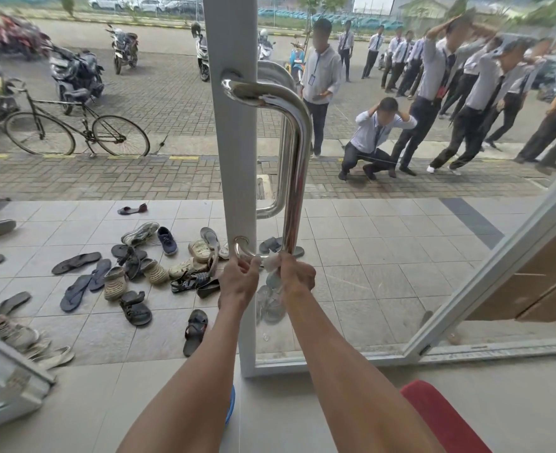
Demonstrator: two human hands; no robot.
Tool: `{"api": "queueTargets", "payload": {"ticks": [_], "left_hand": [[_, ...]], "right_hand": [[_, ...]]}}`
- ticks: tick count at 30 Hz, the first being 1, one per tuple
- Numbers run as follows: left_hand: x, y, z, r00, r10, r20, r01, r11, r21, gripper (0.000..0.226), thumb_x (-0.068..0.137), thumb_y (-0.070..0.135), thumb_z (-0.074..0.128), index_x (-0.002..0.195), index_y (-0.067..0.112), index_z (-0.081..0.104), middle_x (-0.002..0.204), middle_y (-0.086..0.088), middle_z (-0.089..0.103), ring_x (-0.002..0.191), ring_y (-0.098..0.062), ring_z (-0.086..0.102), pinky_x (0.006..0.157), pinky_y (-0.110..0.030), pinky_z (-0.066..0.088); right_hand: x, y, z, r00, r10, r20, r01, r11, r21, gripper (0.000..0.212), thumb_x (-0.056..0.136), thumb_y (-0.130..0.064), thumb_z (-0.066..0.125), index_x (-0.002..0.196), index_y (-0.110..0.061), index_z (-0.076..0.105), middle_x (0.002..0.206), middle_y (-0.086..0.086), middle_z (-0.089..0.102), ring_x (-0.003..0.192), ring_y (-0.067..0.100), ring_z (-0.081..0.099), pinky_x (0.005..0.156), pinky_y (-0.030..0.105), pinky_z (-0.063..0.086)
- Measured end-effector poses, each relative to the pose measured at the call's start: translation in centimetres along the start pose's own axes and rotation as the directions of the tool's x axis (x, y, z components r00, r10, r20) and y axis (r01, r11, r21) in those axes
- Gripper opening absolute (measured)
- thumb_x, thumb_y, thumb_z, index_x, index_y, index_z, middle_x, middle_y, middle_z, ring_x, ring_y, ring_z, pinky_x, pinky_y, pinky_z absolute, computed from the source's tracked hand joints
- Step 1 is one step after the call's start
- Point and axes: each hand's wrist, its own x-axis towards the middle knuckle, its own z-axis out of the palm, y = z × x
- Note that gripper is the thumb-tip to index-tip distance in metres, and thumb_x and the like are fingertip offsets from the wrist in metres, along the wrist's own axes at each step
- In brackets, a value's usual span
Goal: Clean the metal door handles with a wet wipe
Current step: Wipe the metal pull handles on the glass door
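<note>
A polished metal pull handle (298, 148) is bolted to the white frame (237, 178) of a glass door, with a second handle (278, 178) behind the glass. A white wet wipe (271, 262) is bunched around the handle's lower bend. My left hand (240, 279) pinches the wipe from the left. My right hand (298, 274) grips it from the right, just below the vertical bar. Both forearms reach up from the bottom of the view. The wipe is mostly hidden between my fingers.
Beyond the glass, several shoes and sandals (139, 269) are scattered on grey tiles. A bicycle (77, 129) and scooters are parked further out. A group of people (450, 93) stands at the right. Another open door leaf (486, 266) angles in at the right. A red object (440, 416) sits bottom right.
</note>
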Motion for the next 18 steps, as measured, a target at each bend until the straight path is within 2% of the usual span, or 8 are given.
{"api": "queueTargets", "payload": {"ticks": [3, 6, 8, 11, 13, 15, 18], "left_hand": [[-0.3, 0.4, 0.4, 0.977, -0.165, 0.137, 0.193, 0.956, -0.221, 0.045, 0.093, 0.046, 0.059, 0.117, 0.008, 0.06, 0.101, -0.017, 0.071, 0.083, -0.026, 0.072, 0.074, -0.035, 0.06], [-0.4, 0.9, 0.6, 0.939, -0.254, 0.233, 0.33, 0.856, -0.397, 0.049, 0.091, 0.035, 0.067, 0.122, 0.0, 0.053, 0.106, -0.027, 0.07, 0.094, -0.037, 0.073, 0.085, -0.044, 0.06], [-0.7, 1.3, 0.8, 0.926, -0.264, 0.268, 0.365, 0.807, -0.465, 0.047, 0.087, 0.024, 0.073, 0.12, -0.004, 0.054, 0.106, -0.031, 0.069, 0.097, -0.04, 0.072, 0.085, -0.045, 0.061], [-1.1, 1.7, 1.3, 0.931, -0.252, 0.264, 0.357, 0.78, -0.514, 0.049, 0.077, 0.011, 0.08, 0.116, -0.007, 0.057, 0.101, -0.03, 0.071, 0.087, -0.036, 0.075, 0.078, -0.043, 0.063], [-1.3, 2.0, 1.7, 0.932, -0.268, 0.243, 0.36, 0.765, -0.534, 0.063, 0.065, 0.013, 0.086, 0.115, -0.008, 0.055, 0.101, -0.028, 0.071, 0.086, -0.035, 0.075, 0.08, -0.049, 0.062], [-1.2, 2.4, 2.1, 0.921, -0.338, 0.195, 0.388, 0.741, -0.548, 0.075, 0.057, 0.014, 0.089, 0.117, -0.006, 0.049, 0.101, -0.026, 0.069, 0.088, -0.035, 0.074, 0.081, -0.05, 0.061], [-0.8, 2.9, 2.8, 0.854, -0.507, 0.12, 0.474, 0.661, -0.582, 0.072, 0.065, 0.001, 0.086, 0.121, 0.001, 0.041, 0.103, -0.021, 0.064, 0.089, -0.032, 0.072, 0.08, -0.042, 0.062]], "right_hand": [[-0.2, -0.3, -0.4, 1.0, 0.001, 0.015, -0.001, 1.0, -0.019, 0.045, 0.076, -0.041, 0.072, 0.102, -0.004, 0.072, 0.101, 0.012, 0.075, 0.094, 0.027, 0.072, 0.088, 0.044, 0.06], [-0.3, -0.6, -0.7, 1.0, 0.002, 0.031, -0.002, 1.0, -0.019, 0.045, 0.078, -0.04, 0.072, 0.105, -0.004, 0.072, 0.104, 0.013, 0.075, 0.096, 0.026, 0.072, 0.088, 0.041, 0.059], [-0.3, -0.7, -0.8, 0.999, 0.003, 0.037, -0.003, 1.0, -0.016, 0.045, 0.079, -0.04, 0.072, 0.105, -0.004, 0.072, 0.102, 0.014, 0.075, 0.094, 0.026, 0.073, 0.086, 0.039, 0.06], [-0.4, -0.6, -0.9, 0.999, -0.006, 0.032, 0.007, 0.999, -0.05, 0.047, 0.079, -0.043, 0.07, 0.105, -0.004, 0.071, 0.103, 0.013, 0.075, 0.096, 0.028, 0.071, 0.089, 0.042, 0.058], [-0.4, -0.6, -0.9, 1.0, -0.008, 0.024, 0.009, 0.998, -0.059, 0.047, 0.077, -0.045, 0.07, 0.102, -0.005, 0.071, 0.102, 0.012, 0.075, 0.095, 0.028, 0.071, 0.09, 0.043, 0.058], [-0.2, -0.6, -0.9, 1.0, -0.01, 0.017, 0.01, 0.999, -0.045, 0.048, 0.075, -0.045, 0.071, 0.1, -0.004, 0.072, 0.1, 0.013, 0.075, 0.093, 0.028, 0.071, 0.088, 0.043, 0.058], [0.1, -0.6, -0.9, 1.0, -0.016, 0.019, 0.017, 0.999, -0.048, 0.048, 0.073, -0.044, 0.072, 0.099, -0.004, 0.072, 0.099, 0.013, 0.075, 0.094, 0.029, 0.071, 0.088, 0.044, 0.059]]}}
